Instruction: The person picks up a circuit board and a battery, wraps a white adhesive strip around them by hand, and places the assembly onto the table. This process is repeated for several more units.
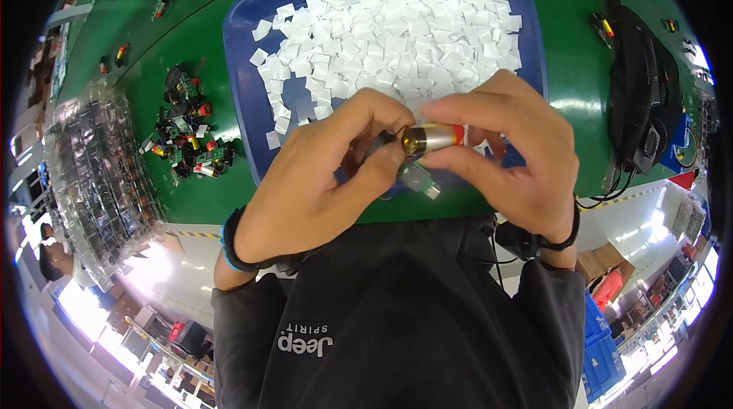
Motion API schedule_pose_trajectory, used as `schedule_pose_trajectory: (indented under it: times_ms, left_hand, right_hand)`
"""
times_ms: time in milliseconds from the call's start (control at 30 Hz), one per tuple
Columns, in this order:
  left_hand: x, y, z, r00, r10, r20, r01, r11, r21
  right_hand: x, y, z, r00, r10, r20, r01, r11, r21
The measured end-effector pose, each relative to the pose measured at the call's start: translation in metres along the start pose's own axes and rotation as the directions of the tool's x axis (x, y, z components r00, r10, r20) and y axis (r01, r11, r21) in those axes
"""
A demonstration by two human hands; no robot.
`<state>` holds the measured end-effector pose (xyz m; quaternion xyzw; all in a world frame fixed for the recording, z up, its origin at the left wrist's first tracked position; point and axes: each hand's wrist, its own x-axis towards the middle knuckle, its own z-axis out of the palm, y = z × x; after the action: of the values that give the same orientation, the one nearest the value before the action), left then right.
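The left hand (321, 176) clamps a dark part (379, 142) beside a silver cylinder (437, 136) pinched by the right hand (527, 130), over a blue tray (241, 88).

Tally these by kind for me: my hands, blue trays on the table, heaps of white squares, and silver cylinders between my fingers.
Hands: 2 (left hand, right hand)
Blue tray: 1
Heap of white squares: 1, pieces too many to count
Silver cylinder: 1
Total: 5

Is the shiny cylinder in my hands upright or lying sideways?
Sideways: the cylinder lies across the view, its gold-coloured end toward the left hand and its red-banded end toward the right hand.
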<state>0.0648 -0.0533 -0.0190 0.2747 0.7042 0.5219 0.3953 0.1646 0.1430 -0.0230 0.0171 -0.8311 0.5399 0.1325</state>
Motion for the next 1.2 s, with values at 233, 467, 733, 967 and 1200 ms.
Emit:
schedule_pose_trajectory:
  times_ms: [233,467,733,967,1200]
  left_hand:
    - [0.0,0.012,-0.008,0.999,-0.047,-0.001,0.046,0.972,0.231]
    - [0.003,0.018,-0.012,1.0,0.03,0.001,-0.028,0.916,0.4]
    - [0.007,0.018,-0.015,0.989,-0.011,0.148,0.038,0.983,-0.178]
    - [0.016,0.022,-0.013,0.955,-0.185,0.232,0.262,0.894,-0.364]
    - [0.023,0.022,-0.006,0.961,-0.151,0.232,0.244,0.86,-0.449]
  right_hand:
    - [0.005,0.003,-0.008,0.982,-0.136,0.129,0.169,0.939,-0.3]
    - [-0.005,0.014,-0.004,0.952,-0.289,0.105,0.306,0.919,-0.247]
    - [-0.012,0.004,-0.006,0.943,-0.33,0.028,0.331,0.934,-0.138]
    - [-0.013,0.0,-0.001,0.906,-0.421,0.039,0.406,0.842,-0.354]
    - [-0.013,0.003,0.007,0.903,-0.42,-0.088,0.343,0.83,-0.441]
